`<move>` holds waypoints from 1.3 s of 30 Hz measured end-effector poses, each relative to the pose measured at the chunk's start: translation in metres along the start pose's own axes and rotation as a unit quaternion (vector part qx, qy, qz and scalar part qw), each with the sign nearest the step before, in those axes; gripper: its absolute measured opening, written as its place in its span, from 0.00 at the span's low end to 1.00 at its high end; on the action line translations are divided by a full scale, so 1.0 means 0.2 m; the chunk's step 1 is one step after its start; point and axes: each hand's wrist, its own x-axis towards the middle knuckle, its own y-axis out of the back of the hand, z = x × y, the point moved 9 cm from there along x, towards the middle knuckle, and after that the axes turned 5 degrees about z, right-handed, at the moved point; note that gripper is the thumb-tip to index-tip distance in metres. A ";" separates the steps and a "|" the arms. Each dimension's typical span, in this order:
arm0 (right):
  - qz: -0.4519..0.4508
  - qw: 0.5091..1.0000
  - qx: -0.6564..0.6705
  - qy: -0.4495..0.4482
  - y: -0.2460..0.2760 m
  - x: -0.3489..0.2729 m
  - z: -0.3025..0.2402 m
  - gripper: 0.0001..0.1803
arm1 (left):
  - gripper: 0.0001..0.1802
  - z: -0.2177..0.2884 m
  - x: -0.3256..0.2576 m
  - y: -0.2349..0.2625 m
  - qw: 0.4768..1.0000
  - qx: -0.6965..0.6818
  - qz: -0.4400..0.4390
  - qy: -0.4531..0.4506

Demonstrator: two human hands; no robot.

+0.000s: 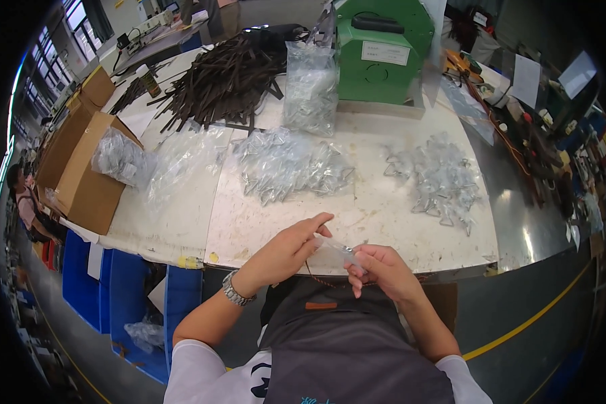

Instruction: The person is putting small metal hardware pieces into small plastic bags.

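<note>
Just off the table's front edge, both hands are on a small clear plastic bag (331, 254). My left hand (288, 250), with a metal watch on its wrist, pinches the bag's left end, its index finger stretched out above. At the other end, my right hand (386, 271) grips the bag between thumb and fingers. Something small and shiny like metal shows by the right fingertips; its kind is unclear. Beyond the hands lies a pile of small clear bags with metal pieces (286, 165). A second, looser pile of metal pieces in clear plastic (441, 178) is on the right.
A green machine (377, 57) stands at the back beside a large filled plastic bag (311, 91). Dark brown strips (225, 74) lie heaped at back left. An open cardboard box (91, 172) is on the left, with blue bins (138, 303) below. Tools crowd the right side.
</note>
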 end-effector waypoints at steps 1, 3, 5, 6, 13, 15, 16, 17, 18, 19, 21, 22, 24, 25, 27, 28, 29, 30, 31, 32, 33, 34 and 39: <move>0.016 0.999 -0.045 0.018 0.01 -0.01 -0.01 0.17 | 0.30 0.06 0.00 -0.06 0.993 -0.017 -0.113 0.041; 0.028 0.995 -0.091 0.037 0.01 -0.01 0.00 0.16 | 0.36 0.09 -0.06 -0.17 0.964 -0.067 -0.247 0.072; 0.105 0.974 -0.181 0.085 0.04 0.00 -0.02 0.14 | 0.35 0.11 -0.11 -0.23 0.968 -0.071 -0.226 0.085; 0.104 0.974 -0.182 0.085 0.04 0.01 0.00 0.14 | 0.34 0.11 -0.12 -0.24 0.971 -0.075 -0.205 0.098; 0.202 0.875 -0.397 0.187 -0.03 -0.03 -0.14 0.10 | 0.24 -0.12 -0.12 -0.40 0.928 -0.280 -0.163 0.184; 0.202 0.876 -0.396 0.186 -0.04 -0.03 -0.12 0.11 | 0.22 -0.07 -0.12 -0.36 0.954 -0.238 -0.105 0.151; 0.201 0.888 -0.368 0.189 -0.07 -0.03 -0.13 0.10 | 0.20 -0.04 -0.10 -0.31 0.973 -0.193 -0.049 0.116; 0.201 0.899 -0.339 0.192 -0.09 -0.02 -0.14 0.10 | 0.20 -0.04 -0.10 -0.31 0.974 -0.192 -0.045 0.115; 0.197 0.899 -0.340 0.194 -0.08 -0.01 -0.14 0.10 | 0.20 -0.03 -0.08 -0.28 0.985 -0.143 -0.019 0.090; 0.186 0.905 -0.330 0.194 -0.07 0.01 -0.14 0.11 | 0.19 -0.02 -0.07 -0.25 0.993 -0.094 0.008 0.065; 0.167 0.911 -0.322 0.195 -0.06 0.03 -0.15 0.11 | 0.19 -0.08 -0.05 -0.28 0.984 -0.147 0.008 0.100; 0.180 0.913 -0.312 0.192 -0.04 0.03 -0.17 0.12 | 0.19 -0.12 -0.05 -0.29 0.970 -0.202 0.002 0.135; 0.210 0.904 -0.320 0.189 0.03 0.02 -0.23 0.13 | 0.17 -0.16 -0.02 -0.28 0.948 -0.256 -0.046 0.181; 0.226 0.894 -0.338 0.190 0.08 0.02 -0.29 0.14 | 0.16 -0.17 -0.01 -0.29 0.918 -0.313 -0.098 0.224; 0.336 0.788 -0.447 0.257 0.25 -0.03 -0.53 0.16 | 0.15 -0.20 0.06 -0.09 0.976 -0.146 -0.032 0.156; 0.363 0.733 -0.523 0.240 0.27 -0.04 -0.67 0.20 | 0.14 -0.20 0.09 0.06 0.996 0.023 0.030 0.083; 0.387 0.577 -0.641 0.326 0.36 -0.07 -0.74 0.25 | 0.15 -0.21 0.12 0.19 0.985 0.141 0.099 0.015; 0.386 0.577 -0.640 0.330 0.34 -0.07 -0.75 0.25 | 0.17 -0.22 0.12 0.32 0.950 0.256 0.169 -0.051; 0.402 0.598 -0.612 0.327 0.36 -0.08 -0.77 0.26 | 0.18 -0.29 0.13 0.38 0.936 0.311 0.163 -0.013; 0.417 0.619 -0.582 0.323 0.37 -0.09 -0.78 0.27 | 0.19 -0.34 0.13 0.44 0.918 0.364 0.157 0.026; 0.417 0.619 -0.581 0.323 0.36 -0.09 -0.75 0.27 | 0.19 -0.37 0.14 0.48 0.918 0.365 0.157 0.025; 0.358 0.666 -0.570 0.321 0.31 -0.03 -0.66 0.25 | 0.18 -0.42 0.15 0.53 0.890 0.422 0.161 0.060; 0.229 0.737 -0.579 0.263 0.23 0.13 -0.26 0.21 | 0.14 -0.52 0.15 0.55 0.874 0.457 0.161 0.041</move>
